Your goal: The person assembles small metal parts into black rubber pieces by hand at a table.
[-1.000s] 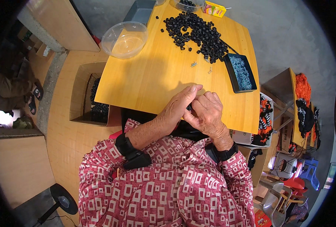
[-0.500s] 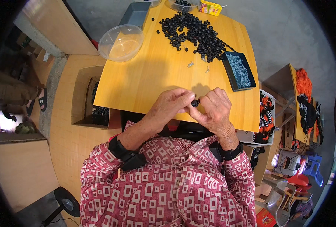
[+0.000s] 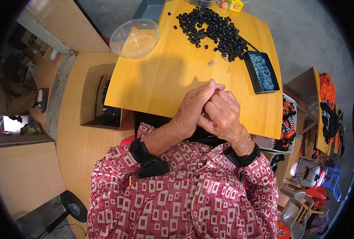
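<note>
The two hands meet above the near edge of a yellow wooden table. The left hand (image 3: 196, 104) has its fingers bent inward and its thumb laid upward along the outside, pointing away from the body. The right hand (image 3: 223, 111) is curled, knuckles uppermost, and touches the left hand at the fingers. The closed fingers hide the space between the palms; whether either hand grips anything cannot be told from this view. Beyond the fingertips, and apart from them, two small clusters of metal bits (image 3: 211, 63) lie on the table (image 3: 145, 95). Farther off is a loose pile of black pieces (image 3: 227, 40). Just right of the pile, and beyond the right hand, sits a black tray (image 3: 252, 75) of small pale pieces. A clear plastic bowl (image 3: 136, 43) stands at the table's left edge, well apart from both hands.
</note>
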A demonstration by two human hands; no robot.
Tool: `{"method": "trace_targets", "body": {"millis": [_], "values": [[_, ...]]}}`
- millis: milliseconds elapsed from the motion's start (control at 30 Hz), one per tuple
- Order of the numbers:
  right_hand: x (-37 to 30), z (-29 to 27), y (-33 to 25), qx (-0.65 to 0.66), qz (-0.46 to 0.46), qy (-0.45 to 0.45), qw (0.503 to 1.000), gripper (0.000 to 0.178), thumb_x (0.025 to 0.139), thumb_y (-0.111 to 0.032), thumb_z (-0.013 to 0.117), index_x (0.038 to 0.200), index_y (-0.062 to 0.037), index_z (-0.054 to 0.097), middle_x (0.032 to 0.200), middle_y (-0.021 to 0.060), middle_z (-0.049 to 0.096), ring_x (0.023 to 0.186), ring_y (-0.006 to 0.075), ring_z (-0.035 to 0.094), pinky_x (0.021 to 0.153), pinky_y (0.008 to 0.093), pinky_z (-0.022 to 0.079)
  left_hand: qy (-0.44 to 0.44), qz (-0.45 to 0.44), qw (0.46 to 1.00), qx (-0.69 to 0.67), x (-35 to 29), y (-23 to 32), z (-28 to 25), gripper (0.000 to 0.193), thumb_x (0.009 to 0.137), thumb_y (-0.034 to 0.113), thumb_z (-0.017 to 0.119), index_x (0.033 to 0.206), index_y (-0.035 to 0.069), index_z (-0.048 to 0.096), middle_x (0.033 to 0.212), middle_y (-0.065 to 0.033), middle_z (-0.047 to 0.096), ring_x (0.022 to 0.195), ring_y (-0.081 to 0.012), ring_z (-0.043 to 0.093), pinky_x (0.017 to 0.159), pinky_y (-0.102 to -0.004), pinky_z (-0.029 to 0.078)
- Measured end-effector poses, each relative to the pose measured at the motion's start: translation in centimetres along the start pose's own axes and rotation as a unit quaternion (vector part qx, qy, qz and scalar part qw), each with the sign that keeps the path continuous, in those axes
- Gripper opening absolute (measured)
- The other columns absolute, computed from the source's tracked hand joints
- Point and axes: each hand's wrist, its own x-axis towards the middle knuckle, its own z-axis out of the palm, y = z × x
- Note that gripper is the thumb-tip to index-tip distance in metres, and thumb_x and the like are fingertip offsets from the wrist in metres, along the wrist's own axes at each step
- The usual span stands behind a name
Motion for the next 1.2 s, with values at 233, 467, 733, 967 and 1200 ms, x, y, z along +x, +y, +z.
{"method": "trace_targets", "body": {"millis": [233,467,733,967,1200], "values": [[-0.5,0.6,-0.2,0.038,-0.011,0.001,0.999,0.021,0.062,-0.015,0.073,0.072,-0.0038,0.058,0.081,0.0099,0.057,0.078,0.027,0.057,0.068,0.0383,0.045,0.025,-0.018,0.998,-0.048,-0.4,-0.5,0.5,0.056,0.103,0.043,0.033,0.12,-0.005,0.057,0.11,-0.0102,0.059,0.107,-0.0165,0.054,0.099,-0.0297,0.04],[-0.4,-0.4,-0.2,0.009,-0.018,0.041,0.999,0.021,0.063,-0.013,0.075,0.067,-0.0059,0.055,0.07,0.0074,0.051,0.069,0.0253,0.053,0.061,0.0363,0.042,0.007,0.003,0.998,-0.055,-0.3,-0.2,-0.2,0.055,0.103,0.043,0.034,0.125,-0.004,0.051,0.115,-0.0128,0.06,0.109,-0.018,0.056,0.099,-0.0316,0.042],[0.2,-2.4,0.9,-0.048,-0.014,0.076,0.996,0.028,0.062,-0.009,0.078,0.062,-0.008,0.05,0.062,0.0045,0.042,0.058,0.023,0.044,0.054,0.0352,0.035,0.055,-0.008,0.998,0.033,-1.4,1.2,-1.8,0.038,0.101,0.036,0.047,0.118,0.003,0.059,0.103,-0.0067,0.064,0.101,-0.0136,0.06,0.093,-0.0278,0.046],[0.3,-2.3,1.1,-0.056,-0.027,0.06,0.996,0.025,0.067,-0.017,0.077,0.066,-0.008,0.053,0.064,0.0048,0.043,0.061,0.0228,0.046,0.056,0.0347,0.036,-0.01,0.059,0.987,0.146,-2.4,1.2,-1.9,0.023,0.094,0.013,0.061,0.113,0.001,0.061,0.102,-0.0023,0.063,0.098,-0.007,0.057,0.088,-0.0244,0.047],[1.6,-1.5,0.3,-0.039,-0.04,0.051,0.997,0.022,0.068,-0.017,0.075,0.07,-0.0069,0.055,0.066,0.0053,0.045,0.064,0.0232,0.048,0.059,0.0348,0.038,0.004,0.089,0.976,0.199,-3.2,2.5,-3.1,0.025,0.091,0.006,0.062,0.115,0.0,0.062,0.102,-0.003,0.065,0.092,-0.0075,0.059,0.084,-0.023,0.049]]}}
